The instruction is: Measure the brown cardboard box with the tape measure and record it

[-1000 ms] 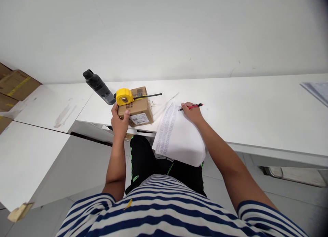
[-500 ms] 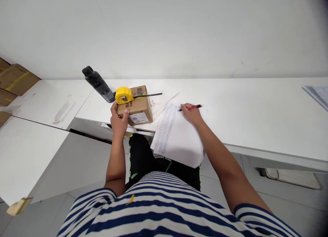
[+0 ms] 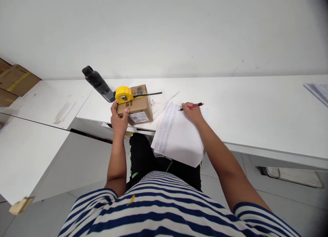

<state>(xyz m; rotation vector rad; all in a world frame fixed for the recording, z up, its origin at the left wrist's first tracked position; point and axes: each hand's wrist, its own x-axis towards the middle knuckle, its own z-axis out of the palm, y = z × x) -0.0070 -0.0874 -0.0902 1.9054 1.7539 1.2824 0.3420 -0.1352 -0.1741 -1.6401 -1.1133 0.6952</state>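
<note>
A small brown cardboard box (image 3: 138, 107) with a white label stands near the front edge of the white table (image 3: 243, 107). My left hand (image 3: 118, 119) grips its left corner, fingers wrapped round it. A yellow tape measure (image 3: 123, 95) rests on the box's top, its dark blade reaching right past the box. My right hand (image 3: 192, 113) holds a red pen (image 3: 192, 106) with its tip on a stack of printed white sheets (image 3: 176, 134) that overhangs the table edge.
A dark bottle (image 3: 97, 84) stands behind the box on the left. Brown cartons (image 3: 12, 80) sit at the far left. More papers (image 3: 317, 91) lie at the table's right end. A lower white surface (image 3: 23, 151) is to my left. The white wall runs behind.
Almost nothing: the view shifted slightly. Both hands keep their holds on the box and the pen.
</note>
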